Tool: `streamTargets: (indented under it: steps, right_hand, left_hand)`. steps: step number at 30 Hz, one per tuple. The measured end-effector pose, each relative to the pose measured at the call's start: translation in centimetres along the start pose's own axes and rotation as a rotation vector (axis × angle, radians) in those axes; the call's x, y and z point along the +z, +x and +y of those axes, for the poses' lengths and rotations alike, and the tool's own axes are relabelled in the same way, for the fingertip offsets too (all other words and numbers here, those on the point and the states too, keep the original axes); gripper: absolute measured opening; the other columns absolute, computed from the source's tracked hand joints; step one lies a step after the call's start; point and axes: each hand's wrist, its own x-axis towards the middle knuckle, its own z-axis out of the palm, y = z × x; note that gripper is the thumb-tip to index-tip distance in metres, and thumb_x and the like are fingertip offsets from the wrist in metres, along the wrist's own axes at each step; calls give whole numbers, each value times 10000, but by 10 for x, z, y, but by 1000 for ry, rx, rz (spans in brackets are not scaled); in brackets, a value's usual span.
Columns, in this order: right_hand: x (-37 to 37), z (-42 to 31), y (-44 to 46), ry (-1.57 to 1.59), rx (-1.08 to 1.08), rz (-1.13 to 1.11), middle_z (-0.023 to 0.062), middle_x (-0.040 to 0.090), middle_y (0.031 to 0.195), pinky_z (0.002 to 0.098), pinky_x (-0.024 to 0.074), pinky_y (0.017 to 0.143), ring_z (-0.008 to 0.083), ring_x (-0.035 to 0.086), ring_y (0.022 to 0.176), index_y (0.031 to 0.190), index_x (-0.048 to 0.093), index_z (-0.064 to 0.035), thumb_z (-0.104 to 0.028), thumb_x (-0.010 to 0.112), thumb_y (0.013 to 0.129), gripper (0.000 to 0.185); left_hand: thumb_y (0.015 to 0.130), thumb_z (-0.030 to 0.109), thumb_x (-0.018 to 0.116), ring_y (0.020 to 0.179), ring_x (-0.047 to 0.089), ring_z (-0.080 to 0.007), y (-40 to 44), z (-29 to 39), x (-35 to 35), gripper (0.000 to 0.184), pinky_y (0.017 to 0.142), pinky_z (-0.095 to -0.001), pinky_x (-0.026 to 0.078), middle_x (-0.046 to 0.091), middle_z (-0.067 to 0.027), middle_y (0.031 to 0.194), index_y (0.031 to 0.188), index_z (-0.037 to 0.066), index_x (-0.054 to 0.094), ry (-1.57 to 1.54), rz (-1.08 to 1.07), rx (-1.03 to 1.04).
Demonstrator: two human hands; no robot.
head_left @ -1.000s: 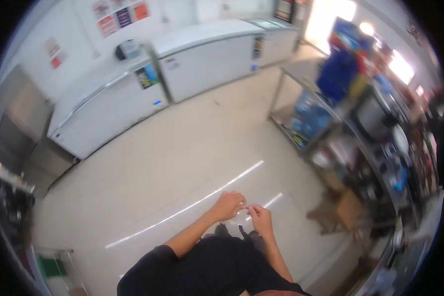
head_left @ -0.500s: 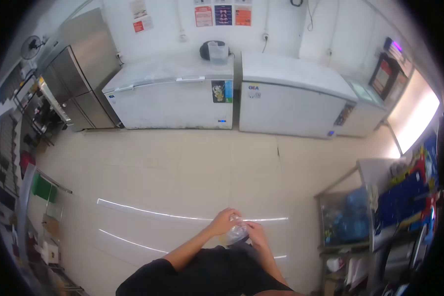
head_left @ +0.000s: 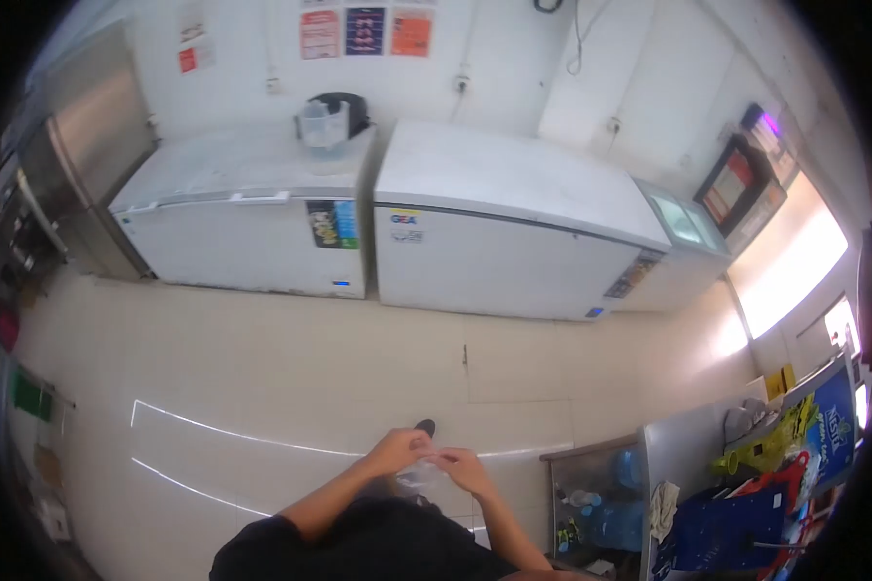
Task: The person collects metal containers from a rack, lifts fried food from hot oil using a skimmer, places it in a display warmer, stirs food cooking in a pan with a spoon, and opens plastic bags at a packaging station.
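A clear plastic bag [head_left: 420,477] hangs in front of my dark shirt. My left hand [head_left: 398,451] is closed on its top edge, fingers pinched. Close beside it, my right hand [head_left: 462,469] pinches the same edge from the other side, and the fingertips of both hands nearly meet. What the bag contains, if anything, I cannot make out. Just beyond my left hand, the dark tip of a shoe [head_left: 425,425] shows on the floor.
Two white chest freezers [head_left: 252,242] [head_left: 494,261] line the far wall, with a clear plastic container [head_left: 324,126] on the left one. A steel fridge [head_left: 107,126] stands at far left. On my right is a shelf table [head_left: 683,436] with cloths and bags.
My view has swung to the right and I am nearer the freezers and the right-hand table. Both hands remain on the bag, now pinching its edge with fingertips closer together.
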Motion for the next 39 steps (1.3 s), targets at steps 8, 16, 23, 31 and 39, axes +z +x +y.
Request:
streamTargets:
  steps: [8, 16, 23, 31, 39]
  right_hand:
    - [-257, 53, 49, 271, 161, 612, 54, 675, 759, 249, 456, 665, 104, 583, 710, 881, 698, 26, -144, 603, 839, 199]
    - [-461, 198, 17, 747, 417, 1245, 37, 676, 782, 242, 452, 637, 97, 582, 686, 893, 702, -5, -180, 607, 848, 204]
    - [-747, 250, 45, 680, 315, 1194, 29, 673, 795, 251, 471, 691, 108, 596, 738, 948, 701, -25, -247, 589, 870, 260]
    - [-1060, 308, 94, 457, 213, 1183, 38, 676, 813, 255, 466, 698, 112, 593, 753, 963, 702, -24, -245, 576, 878, 269]
    - [-1240, 394, 71, 820, 327, 1549, 28, 664, 756, 244, 448, 623, 94, 578, 687, 914, 713, -34, -236, 605, 861, 235]
  left_hand:
    - [863, 275, 652, 820, 601, -157, 342, 72, 95, 481, 733, -296, 488, 605, -97, 865, 1259, 79, 461, -47, -335, 170]
    - [945, 413, 494, 787, 603, -136, 651, 14, 262, 426, 702, -281, 489, 655, -76, 905, 1195, 71, 542, 72, -779, -244]
    - [865, 438, 587, 849, 618, -267, 758, -88, 287, 359, 711, -478, 489, 651, -76, 948, 995, 108, 639, 682, -889, -850]
    - [855, 449, 578, 828, 619, -240, 942, -35, 420, 384, 696, -441, 500, 651, -70, 976, 1033, 114, 642, 709, -1021, -867]
    - [874, 404, 564, 609, 628, -188, 1338, 81, 675, 386, 531, -345, 507, 667, -97, 785, 931, 29, 635, 797, -1051, -304]
